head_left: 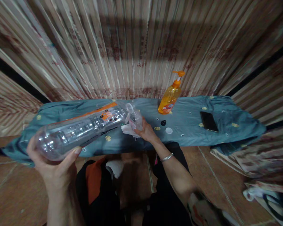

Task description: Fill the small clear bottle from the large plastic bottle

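My left hand point(55, 163) is wrapped round the base of a large clear plastic bottle point(82, 130) with an orange print. The bottle lies tilted in the air, its neck pointing right. Its mouth meets the top of a small clear plastic bottle point(136, 118), which my right hand point(146, 130) grips. Whether liquid passes between them I cannot tell. Below the small bottle is a folded white tissue point(129, 129), partly hidden by it. Right of my right hand lie a small black piece point(163, 122) and a white round cap point(169, 130).
An orange pump bottle point(169, 99) with yellow liquid stands toward the back of the cloth-covered table point(188, 135). A dark phone point(209, 121) lies at the right. Striped curtains point(132, 47) hang behind. A bag point(261, 196) sits on the tiled floor at the lower right.
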Motion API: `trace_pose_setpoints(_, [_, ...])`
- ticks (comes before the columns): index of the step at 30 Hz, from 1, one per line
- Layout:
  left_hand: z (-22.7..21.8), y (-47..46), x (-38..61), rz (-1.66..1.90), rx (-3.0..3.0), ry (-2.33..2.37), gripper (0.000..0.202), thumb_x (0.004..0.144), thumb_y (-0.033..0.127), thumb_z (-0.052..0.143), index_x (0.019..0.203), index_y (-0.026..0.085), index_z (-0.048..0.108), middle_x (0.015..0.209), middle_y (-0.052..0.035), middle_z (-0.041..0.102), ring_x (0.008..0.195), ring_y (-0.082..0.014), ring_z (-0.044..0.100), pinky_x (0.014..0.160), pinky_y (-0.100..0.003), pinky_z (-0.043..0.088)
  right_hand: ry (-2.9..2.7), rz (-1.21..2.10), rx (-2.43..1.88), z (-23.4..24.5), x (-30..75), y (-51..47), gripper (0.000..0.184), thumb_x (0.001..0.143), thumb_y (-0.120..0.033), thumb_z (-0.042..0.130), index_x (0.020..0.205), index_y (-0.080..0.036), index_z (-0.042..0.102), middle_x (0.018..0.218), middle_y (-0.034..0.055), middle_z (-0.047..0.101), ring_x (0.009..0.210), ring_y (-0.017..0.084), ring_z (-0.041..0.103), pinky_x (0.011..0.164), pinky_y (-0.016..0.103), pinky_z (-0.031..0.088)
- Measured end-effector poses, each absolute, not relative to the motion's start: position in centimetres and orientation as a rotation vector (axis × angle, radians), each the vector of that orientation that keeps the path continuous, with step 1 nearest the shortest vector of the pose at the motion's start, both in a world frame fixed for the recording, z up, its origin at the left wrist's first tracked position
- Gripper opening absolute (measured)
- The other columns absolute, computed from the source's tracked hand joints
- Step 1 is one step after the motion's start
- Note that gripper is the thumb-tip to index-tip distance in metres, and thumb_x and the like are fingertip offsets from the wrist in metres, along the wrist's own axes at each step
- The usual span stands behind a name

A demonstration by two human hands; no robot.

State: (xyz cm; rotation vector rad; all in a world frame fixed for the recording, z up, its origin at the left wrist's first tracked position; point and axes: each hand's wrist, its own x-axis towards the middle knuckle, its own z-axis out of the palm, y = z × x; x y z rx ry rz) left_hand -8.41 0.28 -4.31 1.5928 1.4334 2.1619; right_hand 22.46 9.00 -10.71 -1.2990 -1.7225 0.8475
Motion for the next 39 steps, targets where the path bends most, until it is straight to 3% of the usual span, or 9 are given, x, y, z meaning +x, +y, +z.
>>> trace_pose_setpoints(4, [-4.32, 0.48, -8.28, 2.209, 1.562, 1.273, 0.108, 0.033, 0.036, 0.096, 0.132, 0.027, 0.055, 0.139, -0.0093, 0.062, 0.131, -0.0369, 0.058, 0.115, -0.069, 0.034, -1.717, 0.853, -1.324, -11.03, 22.44, 9.14, 0.078, 0.076, -0.025, 0.074, 0.148, -0.021, 0.044, 0.132, 0.0089, 0.069, 0.121, 0.031, 0.068, 0.105, 0.047, 0.054])
trace_pose_setpoints(15, [-3.86, 0.35, -7.83, 2.212, 1.527, 1.263, 0.105, 0.035, 0.033, 0.097, 0.131, 0.024, 0.054, 0.141, -0.0109, 0.061, 0.132, -0.0371, 0.057, 0.116, -0.07, 0.033, -1.721, 0.863, -1.322, -10.46, 22.36, 8.82, 0.078, 0.077, -0.023, 0.073, 0.149, -0.021, 0.042, 0.134, 0.0092, 0.068, 0.122, 0.03, 0.067, 0.108, 0.046, 0.052])
trace_pose_setpoints(34, [-4.1, 0.06, -8.11, 2.154, 1.604, 1.371, 0.105, 0.04, 0.038, 0.096, 0.135, 0.026, 0.052, 0.147, -0.0107, 0.058, 0.136, -0.0373, 0.055, 0.114, -0.067, 0.039, -1.734, 0.837, -1.347, -10.7, 22.3, 9.05, 0.076, 0.077, -0.024, 0.073, 0.147, -0.02, 0.044, 0.13, 0.0095, 0.07, 0.119, 0.031, 0.069, 0.105, 0.046, 0.055])
trace_pose_setpoints(39, [-3.85, 0.15, -7.9, 2.177, 1.615, 1.292, 0.105, 0.039, 0.034, 0.096, 0.135, 0.025, 0.053, 0.145, -0.0108, 0.06, 0.135, -0.0375, 0.055, 0.116, -0.07, 0.034, -1.725, 0.835, -1.336, -10.85, 22.33, 9.1, 0.075, 0.076, -0.025, 0.073, 0.146, -0.021, 0.044, 0.132, 0.0098, 0.069, 0.12, 0.031, 0.068, 0.106, 0.047, 0.054])
